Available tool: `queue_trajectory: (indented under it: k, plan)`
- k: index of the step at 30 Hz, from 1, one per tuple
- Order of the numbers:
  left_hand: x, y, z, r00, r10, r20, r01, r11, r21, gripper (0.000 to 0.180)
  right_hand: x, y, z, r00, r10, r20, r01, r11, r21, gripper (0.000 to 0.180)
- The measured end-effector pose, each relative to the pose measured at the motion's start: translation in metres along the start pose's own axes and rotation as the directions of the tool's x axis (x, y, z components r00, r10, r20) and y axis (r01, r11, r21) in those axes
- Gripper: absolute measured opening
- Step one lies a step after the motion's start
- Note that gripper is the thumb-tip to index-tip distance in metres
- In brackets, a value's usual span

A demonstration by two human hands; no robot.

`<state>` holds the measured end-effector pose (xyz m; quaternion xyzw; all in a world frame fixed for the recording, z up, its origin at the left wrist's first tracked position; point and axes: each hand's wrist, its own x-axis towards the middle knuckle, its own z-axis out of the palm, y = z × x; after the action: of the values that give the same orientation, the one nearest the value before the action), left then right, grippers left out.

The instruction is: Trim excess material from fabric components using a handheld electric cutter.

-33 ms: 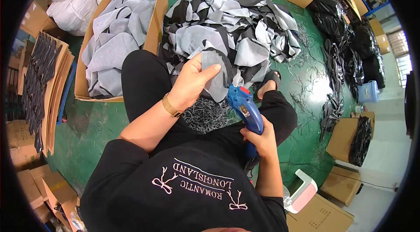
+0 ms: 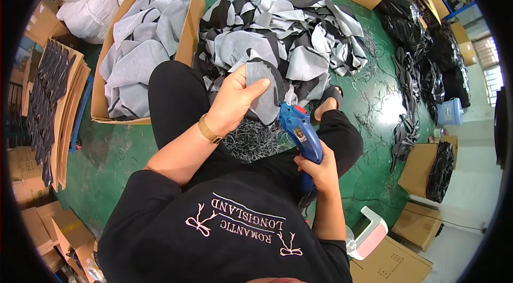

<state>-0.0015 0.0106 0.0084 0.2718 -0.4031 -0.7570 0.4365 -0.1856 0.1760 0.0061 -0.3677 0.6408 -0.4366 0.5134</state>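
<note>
— Fingers?
— Left hand [image 2: 232, 100]: clamped on curved grey-and-black fabric piece [image 2: 264, 107], twelve o'clock. Right hand [image 2: 323, 171]: wrapped round blue plastic handheld cutter [image 2: 308, 146], nose at fabric's four-o'clock edge.
— Hazard?
— Slack fabric could snag, skewing the cut.

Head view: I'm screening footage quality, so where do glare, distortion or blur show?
Head view: glare whitens the green floor right of the fabric pile; the window looks washed out; fisheye distortion bends edges near the black rim; the blue handheld tool looks fairly sharp.
</note>
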Motion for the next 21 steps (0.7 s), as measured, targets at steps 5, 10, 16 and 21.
queue_trajectory:
  k: [5,10,16,21]
  plan:
    - [-0.005,-0.002,0.002,0.999,0.039,0.027,-0.042,0.992,0.116,0.026,-0.004,-0.002,-0.002,1.000,0.009,-0.009,-0.009,1.000,0.027,0.038]
    - [-0.008,-0.004,0.002,0.996,0.070,0.061,-0.081,0.977,0.197,0.025,-0.005,-0.009,-0.005,1.000,0.003,-0.019,-0.003,1.000,-0.011,0.038]
    - [-0.012,0.004,0.007,0.990,0.086,0.113,-0.121,0.925,0.361,0.027,-0.006,-0.024,-0.008,0.999,0.042,-0.014,-0.043,0.999,-0.026,0.034]
    - [-0.011,0.005,0.000,0.980,0.043,0.192,-0.128,0.883,0.452,0.031,-0.003,-0.029,-0.013,0.998,0.063,0.029,-0.064,0.998,0.017,0.033]
